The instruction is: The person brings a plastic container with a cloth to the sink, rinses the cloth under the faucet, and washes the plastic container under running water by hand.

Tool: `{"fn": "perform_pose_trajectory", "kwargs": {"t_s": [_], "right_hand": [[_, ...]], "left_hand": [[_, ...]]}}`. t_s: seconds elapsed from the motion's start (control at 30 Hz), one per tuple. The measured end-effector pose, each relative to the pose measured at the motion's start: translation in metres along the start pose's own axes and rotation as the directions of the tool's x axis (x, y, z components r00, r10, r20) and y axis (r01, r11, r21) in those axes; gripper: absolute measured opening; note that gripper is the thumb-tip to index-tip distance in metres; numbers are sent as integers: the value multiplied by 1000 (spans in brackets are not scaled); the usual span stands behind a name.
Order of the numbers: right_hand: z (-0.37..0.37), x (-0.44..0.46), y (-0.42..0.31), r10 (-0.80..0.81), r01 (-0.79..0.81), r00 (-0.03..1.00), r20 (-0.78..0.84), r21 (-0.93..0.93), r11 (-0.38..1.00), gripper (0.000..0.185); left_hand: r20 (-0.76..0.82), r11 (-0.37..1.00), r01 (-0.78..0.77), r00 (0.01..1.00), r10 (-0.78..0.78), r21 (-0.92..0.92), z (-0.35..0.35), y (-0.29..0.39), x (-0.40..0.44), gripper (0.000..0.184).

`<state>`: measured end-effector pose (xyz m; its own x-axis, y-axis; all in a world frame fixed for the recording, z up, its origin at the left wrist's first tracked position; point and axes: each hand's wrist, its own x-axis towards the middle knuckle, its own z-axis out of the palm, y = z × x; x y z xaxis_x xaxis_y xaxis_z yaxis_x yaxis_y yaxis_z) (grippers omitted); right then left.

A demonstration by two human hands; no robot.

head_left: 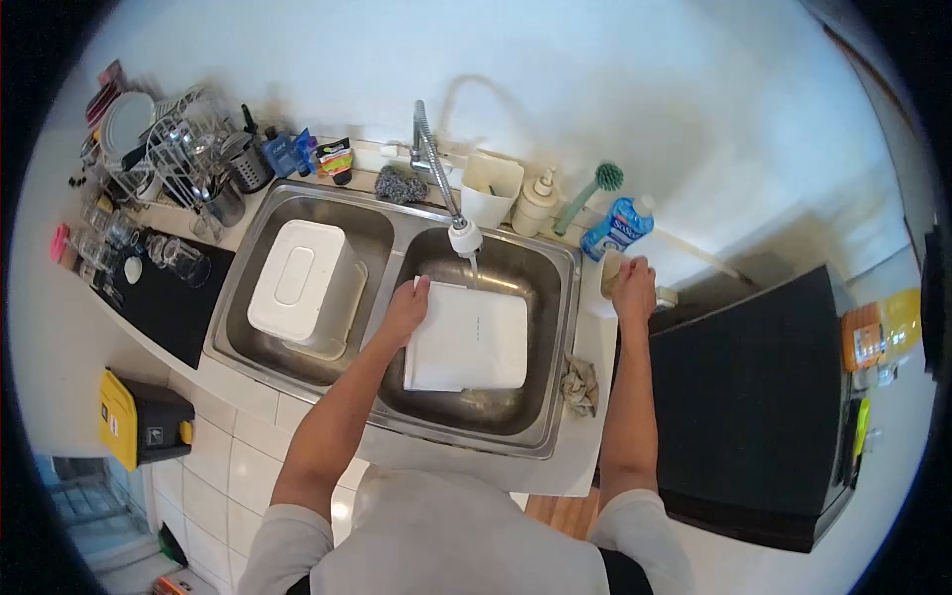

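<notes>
In the right basin of the steel sink [570,327], a white plastic container [471,342] lies on its side under the faucet [464,236], with water running onto it. My left hand [407,309] grips the container's upper left edge. Off to the right of the sink, my right hand [635,288] is closed at a small white holder [598,290]. A beige, sponge-like piece [613,266] shows by its fingertips; what the fingers hold is mostly hidden. Just behind that hand stands a blue bottle [619,228].
Another white container [297,278] occupies the left basin. A green-handled brush [590,198], a pump bottle [535,203] and a grey scrubber [401,184] line the back. A crumpled cloth [579,385] lies by the right rim. Glasses and a dish rack [178,149] crowd the left.
</notes>
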<state>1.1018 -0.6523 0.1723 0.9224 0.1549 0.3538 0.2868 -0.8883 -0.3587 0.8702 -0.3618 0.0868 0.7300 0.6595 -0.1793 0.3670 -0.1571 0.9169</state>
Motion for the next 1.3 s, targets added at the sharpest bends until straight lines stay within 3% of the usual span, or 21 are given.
{"fn": "perform_pose_trajectory", "kwargs": {"t_s": [0.07,0.17,0.27,0.3,0.37,0.4,0.47,0.5,0.53,0.63,0.67,0.7,0.73,0.77,0.8,0.9,0.93,1.03,1.13,1.2,1.3], "right_hand": [[-3,-8,-9,-91,89,994,-60,-39,995,18],[7,-27,-60,-217,235,972,-92,294,926,13],[76,-56,-99,-437,248,876,203,587,771,10],[101,-62,-108,-511,195,800,314,669,717,9],[176,-57,-117,-448,-215,662,601,725,654,9],[199,-53,-126,-438,-413,540,719,680,606,10],[196,-42,-154,-319,-660,335,886,463,591,18],[193,-39,-166,-259,-755,210,943,325,570,24],[197,-36,-172,-305,-692,138,942,312,651,28],[233,-30,-190,-244,-652,102,964,250,715,28],[259,-31,-191,-170,-627,175,970,242,740,21],[301,-25,-187,-238,-109,183,954,260,959,19],[312,-19,-196,-306,444,150,940,213,871,19],[322,-18,-199,-351,855,83,933,114,506,21],[324,-26,-183,-551,866,265,792,55,496,26],[285,-32,-195,-514,876,269,815,15,482,26],[302,-23,-178,-575,907,150,804,119,403,25],[255,-4,-145,-748,598,149,646,544,589,24],[137,-5,-145,-638,204,361,681,610,766,36],[93,-1,-149,-712,81,315,627,730,679,46],[57,-13,-165,-691,-18,396,605,757,653,52]], "left_hand": [[62,982,87,995,-77,-169,14,-42,30,55],[111,995,64,992,-55,-79,7,-30,24,56],[117,991,48,993,-33,-125,-1,-10,7,57],[50,996,11,999,-7,-86,2,-12,1,56],[-95,999,-54,994,54,-2,5,-20,-11,54],[30,1000,5,1000,-5,-18,-6,-14,-20,49],[4,998,-60,998,60,12,-8,-16,-40,45],[-4,996,-90,996,90,27,-6,-18,-51,43],[-12,995,-103,995,103,16,-5,-19,-63,42],[-37,993,-115,993,114,-35,-5,-14,-89,38],[-47,993,-102,994,99,-59,-7,-10,-93,37],[-56,992,-91,995,86,-82,-9,-7,-94,35],[-83,993,-109,991,105,-50,-9,-7,-94,35],[-105,992,-126,987,123,-16,-9,-7,-94,35],[-123,990,-140,982,141,18,-7,-8,-95,35],[-150,982,-164,973,178,97,-4,-7,-89,33],[-150,975,-183,968,201,123,-4,-6,-86,33],[-132,954,-198,964,231,224,-5,0,-72,35],[-54,894,-189,972,230,407,-4,8,-61,41],[9,787,-279,945,328,551,-8,31,-59,46],[129,333,-424,759,638,842,3,37,-59,48]]}}
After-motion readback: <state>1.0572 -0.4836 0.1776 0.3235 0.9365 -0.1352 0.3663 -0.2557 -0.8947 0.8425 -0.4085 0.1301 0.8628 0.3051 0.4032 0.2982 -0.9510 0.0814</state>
